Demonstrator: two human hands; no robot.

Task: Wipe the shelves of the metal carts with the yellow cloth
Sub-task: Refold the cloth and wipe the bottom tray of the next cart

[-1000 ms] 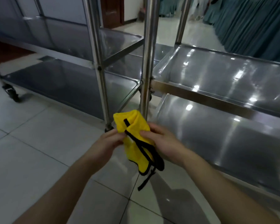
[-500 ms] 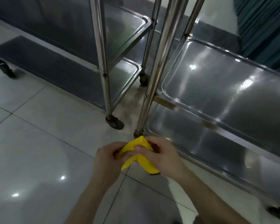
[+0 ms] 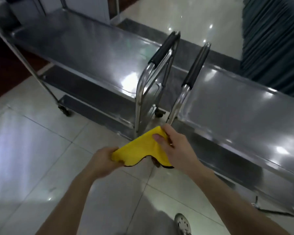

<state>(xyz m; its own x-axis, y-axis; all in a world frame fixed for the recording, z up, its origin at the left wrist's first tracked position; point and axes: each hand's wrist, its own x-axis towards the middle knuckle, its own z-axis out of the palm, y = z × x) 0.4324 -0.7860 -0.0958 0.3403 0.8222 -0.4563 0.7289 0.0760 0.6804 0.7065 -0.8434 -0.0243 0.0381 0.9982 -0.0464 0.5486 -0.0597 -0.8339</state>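
A yellow cloth (image 3: pixel 139 150) with a dark trim is stretched between both hands above the tiled floor. My left hand (image 3: pixel 103 159) grips its left end; my right hand (image 3: pixel 174 146) pinches its right end with the thumb on top. Two metal carts stand end to end just beyond. The left cart (image 3: pixel 85 53) shows its shiny top shelf and two lower shelves. The right cart (image 3: pixel 241 107) shows its top shelf close to my right hand. Each cart has a handle with a black grip, the left handle (image 3: pixel 163 50) and the right handle (image 3: pixel 196 65).
Pale glossy floor tiles (image 3: pixel 32 150) spread to the left and below. Castor wheels (image 3: pixel 64 110) sit under the left cart. A dark pleated curtain (image 3: pixel 270 39) hangs at the far right. My shoe (image 3: pixel 182 223) shows at the bottom edge.
The view rose from the carts' lower shelves to their tops. The bunched cloth has been pulled out wider between both hands, which moved apart.
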